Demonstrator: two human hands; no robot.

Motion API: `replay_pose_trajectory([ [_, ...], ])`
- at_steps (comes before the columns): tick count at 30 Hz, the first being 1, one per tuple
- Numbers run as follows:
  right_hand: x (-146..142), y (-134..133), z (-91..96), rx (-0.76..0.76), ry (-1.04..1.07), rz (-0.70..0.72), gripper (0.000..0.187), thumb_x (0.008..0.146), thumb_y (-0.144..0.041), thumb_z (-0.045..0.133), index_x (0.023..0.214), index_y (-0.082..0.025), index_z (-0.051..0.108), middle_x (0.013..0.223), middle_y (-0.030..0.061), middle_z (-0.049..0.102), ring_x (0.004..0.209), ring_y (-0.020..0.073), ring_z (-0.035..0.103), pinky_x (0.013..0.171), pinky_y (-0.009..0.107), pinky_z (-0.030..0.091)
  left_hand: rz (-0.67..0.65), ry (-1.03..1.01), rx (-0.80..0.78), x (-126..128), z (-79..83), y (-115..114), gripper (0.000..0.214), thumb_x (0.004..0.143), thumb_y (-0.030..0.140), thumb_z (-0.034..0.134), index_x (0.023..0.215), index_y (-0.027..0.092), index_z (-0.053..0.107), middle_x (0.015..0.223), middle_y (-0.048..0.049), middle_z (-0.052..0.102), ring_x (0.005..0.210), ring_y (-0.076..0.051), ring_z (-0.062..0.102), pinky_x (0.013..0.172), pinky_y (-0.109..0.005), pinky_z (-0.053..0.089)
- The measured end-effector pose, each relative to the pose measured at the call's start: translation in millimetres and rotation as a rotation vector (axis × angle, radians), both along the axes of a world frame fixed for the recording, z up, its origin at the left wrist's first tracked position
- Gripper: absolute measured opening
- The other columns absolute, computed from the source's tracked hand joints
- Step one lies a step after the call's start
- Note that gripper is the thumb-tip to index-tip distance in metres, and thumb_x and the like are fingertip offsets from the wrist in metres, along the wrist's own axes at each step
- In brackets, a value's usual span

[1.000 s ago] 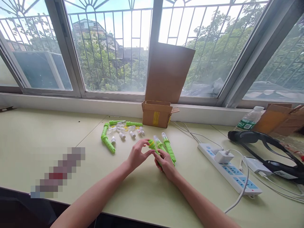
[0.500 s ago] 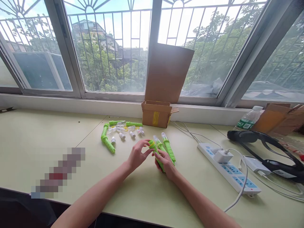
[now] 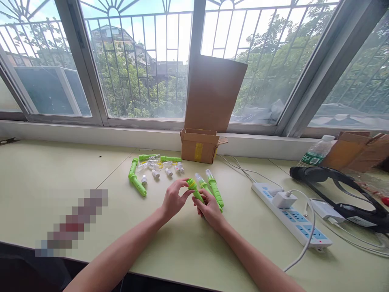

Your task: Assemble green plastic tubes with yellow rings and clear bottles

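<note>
Both my hands are on one green plastic tube, shaped like a small torch handle, with a yellow ring around its wide upper end. My left hand pinches that upper end between thumb and fingers. Lower down, my right hand is wrapped around the tube and hides its lower part. Just beyond the right hand lie two green torch-like sticks with clear tips, a nearer one and a farther one.
Several green tubes, clear caps and white end pieces lie left of centre. Behind them is a cardboard box. On the right are a power strip with cables, a black headset and a bottle.
The tube has tilted, its upper end shifting slightly left, so the yellow-ringed end shows more. My right hand has moved a little left with it. Both hands keep their hold.
</note>
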State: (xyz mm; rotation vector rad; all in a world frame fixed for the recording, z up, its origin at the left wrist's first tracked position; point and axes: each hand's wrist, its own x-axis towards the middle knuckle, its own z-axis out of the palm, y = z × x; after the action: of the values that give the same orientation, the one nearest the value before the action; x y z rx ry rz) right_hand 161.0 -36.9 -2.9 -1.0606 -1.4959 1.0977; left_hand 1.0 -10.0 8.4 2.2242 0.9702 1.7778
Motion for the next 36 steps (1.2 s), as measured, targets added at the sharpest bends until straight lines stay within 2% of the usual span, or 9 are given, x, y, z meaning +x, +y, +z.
replay_pose_trajectory([
  [6, 0.2, 1.9, -2.5, 0.047, -0.066, -0.042, 0.026, 0.082, -0.046, 0.060, 0.085, -0.021, 0.057, 0.061, -0.0035, 0.049, 0.047, 0.0105, 0.045, 0.043, 0.023, 0.037, 0.048, 0.037, -0.005, -0.4, 0.5, 1.3, 0.014, 0.080, 0.027, 0.067, 0.087, 0.020, 0.058, 0.105, -0.0077, 0.069, 0.097, -0.021, 0.067, 0.081, -0.037, 0.056],
  [10, 2.1, 2.4, -1.5, 0.020, -0.056, -0.011, 0.030, 0.085, -0.049, 0.055, 0.073, -0.021, 0.051, 0.055, -0.0049, 0.044, 0.042, 0.0095, 0.037, 0.040, 0.024, 0.031, 0.048, 0.055, -0.029, 1.1, 0.5, 2.6, 0.014, 0.080, 0.029, 0.067, 0.086, 0.020, 0.058, 0.101, -0.0070, 0.070, 0.095, -0.021, 0.067, 0.077, -0.035, 0.058],
  [14, 2.7, 1.3, 1.4, -0.032, -0.020, 0.038, 0.032, 0.085, -0.051, 0.053, 0.074, -0.022, 0.049, 0.051, -0.0060, 0.042, 0.039, 0.0087, 0.033, 0.038, 0.023, 0.027, 0.041, 0.055, -0.037, 2.0, 0.9, 2.8, 0.015, 0.081, 0.031, 0.067, 0.086, 0.020, 0.057, 0.101, -0.0069, 0.069, 0.096, -0.020, 0.067, 0.076, -0.034, 0.058],
  [25, 6.1, -0.6, 6.7, -0.127, 0.058, 0.093, 0.036, 0.083, -0.057, 0.050, 0.078, -0.021, 0.050, 0.048, -0.0056, 0.046, 0.035, 0.0087, 0.036, 0.035, 0.022, 0.026, -0.006, 0.061, -0.038, 2.2, 5.8, 0.8, 0.016, 0.080, 0.032, 0.066, 0.087, 0.020, 0.058, 0.106, -0.0094, 0.068, 0.096, -0.021, 0.066, 0.072, -0.035, 0.058],
  [30, 6.8, 0.4, 6.4, -0.111, 0.032, 0.104, 0.041, 0.083, -0.060, 0.046, 0.074, -0.021, 0.049, 0.045, -0.0048, 0.046, 0.034, 0.0092, 0.036, 0.036, 0.023, 0.025, -0.068, 0.051, -0.045, 2.3, 5.0, 0.6, 0.015, 0.081, 0.028, 0.066, 0.089, 0.019, 0.057, 0.110, -0.0106, 0.066, 0.099, -0.022, 0.066, 0.079, -0.038, 0.058],
  [36, 5.0, -1.2, 5.5, -0.089, 0.012, 0.104, 0.034, 0.084, -0.055, 0.049, 0.077, -0.021, 0.050, 0.050, -0.0042, 0.048, 0.036, 0.0097, 0.037, 0.036, 0.023, 0.027, -0.104, 0.004, -0.023, 2.4, -2.0, 3.4, 0.012, 0.083, 0.023, 0.064, 0.090, 0.019, 0.055, 0.105, -0.0105, 0.068, 0.102, -0.022, 0.066, 0.080, -0.036, 0.058],
])
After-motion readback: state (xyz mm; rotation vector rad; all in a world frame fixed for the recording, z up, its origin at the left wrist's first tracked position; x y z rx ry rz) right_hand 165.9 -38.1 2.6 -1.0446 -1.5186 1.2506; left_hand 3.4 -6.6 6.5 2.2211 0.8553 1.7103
